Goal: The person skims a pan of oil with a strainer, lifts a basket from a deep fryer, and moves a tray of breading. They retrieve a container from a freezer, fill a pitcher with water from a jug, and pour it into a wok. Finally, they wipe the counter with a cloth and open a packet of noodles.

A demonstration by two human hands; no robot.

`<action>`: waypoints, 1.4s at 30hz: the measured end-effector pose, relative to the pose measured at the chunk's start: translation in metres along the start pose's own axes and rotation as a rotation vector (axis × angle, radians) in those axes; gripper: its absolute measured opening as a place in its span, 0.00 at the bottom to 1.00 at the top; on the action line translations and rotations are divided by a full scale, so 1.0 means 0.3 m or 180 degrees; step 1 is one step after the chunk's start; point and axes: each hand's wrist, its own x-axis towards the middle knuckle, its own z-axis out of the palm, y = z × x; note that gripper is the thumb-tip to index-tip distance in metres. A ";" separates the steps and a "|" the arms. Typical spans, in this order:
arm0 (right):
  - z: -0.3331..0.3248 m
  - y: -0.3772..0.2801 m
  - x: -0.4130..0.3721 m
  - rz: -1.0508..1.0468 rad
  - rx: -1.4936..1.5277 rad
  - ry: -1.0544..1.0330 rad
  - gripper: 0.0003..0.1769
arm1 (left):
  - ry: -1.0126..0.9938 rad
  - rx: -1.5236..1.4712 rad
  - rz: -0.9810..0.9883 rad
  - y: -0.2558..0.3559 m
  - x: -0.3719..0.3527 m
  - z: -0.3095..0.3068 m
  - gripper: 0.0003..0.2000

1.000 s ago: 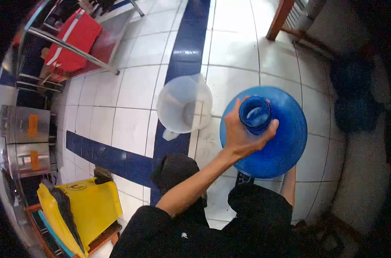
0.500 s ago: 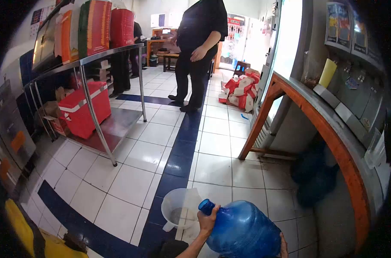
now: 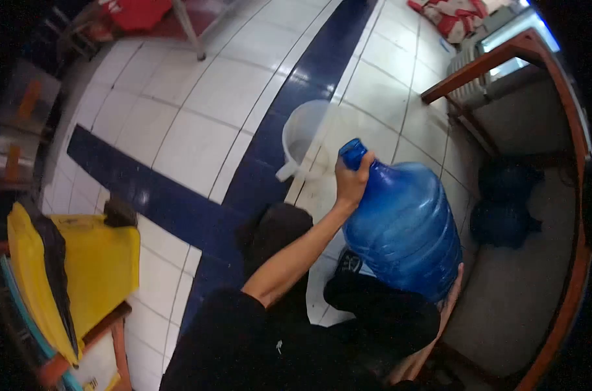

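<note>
A large blue water jug (image 3: 407, 228) lies tilted in front of me, its open neck pointing up and to the left. My left hand (image 3: 352, 179) is wrapped round the neck. Low on the right, my right hand (image 3: 453, 287) supports the jug's base, its fingers partly hidden by the jug. Just beyond the neck, a translucent plastic pitcher (image 3: 300, 135) stands on the tiled floor, its handle toward me. The jug's mouth is beside the pitcher, not over it.
Yellow material (image 3: 100, 260) covers something at the left. An orange-framed table (image 3: 569, 111) curves along the right, with dark blue jugs (image 3: 501, 223) beneath it. Red and white packages (image 3: 452, 19) lie at the top right. A metal rack leg (image 3: 188, 29) stands at the top left.
My view has tilted down, so the pitcher and jug appear higher. The standing people have left view. More of my arms, legs and the yellow material show. Both hands keep hold of the jug.
</note>
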 end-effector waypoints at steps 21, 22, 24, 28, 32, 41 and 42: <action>-0.011 -0.440 -0.241 0.0466 -0.0402 0.0505 0.48 | 0.0346 -0.0861 -0.0738 -0.051 -0.023 -0.032 0.14; -0.006 -0.447 -0.248 0.0339 -0.0431 0.0504 0.48 | 0.0331 -0.0843 -0.0743 -0.051 -0.026 -0.032 0.14; 0.000 -0.454 -0.257 0.0268 -0.0450 0.0508 0.48 | 0.0326 -0.0826 -0.0767 -0.055 -0.027 -0.032 0.14; -0.082 -0.333 -0.167 -0.0033 -0.0411 0.0579 0.48 | 0.0289 -0.0704 -0.0755 -0.072 -0.019 -0.038 0.15; -0.053 -0.368 -0.209 0.0111 -0.0410 0.0646 0.47 | 0.0342 -0.0722 -0.0760 -0.130 -0.006 -0.040 0.15; 0.015 -0.449 -0.314 0.0143 -0.0151 0.0768 0.46 | 0.0223 -0.0680 -0.0885 -0.129 -0.015 -0.024 0.17; 0.014 -0.449 -0.309 0.0154 -0.0182 0.0786 0.46 | 0.0208 -0.0682 -0.0903 -0.120 -0.014 -0.019 0.17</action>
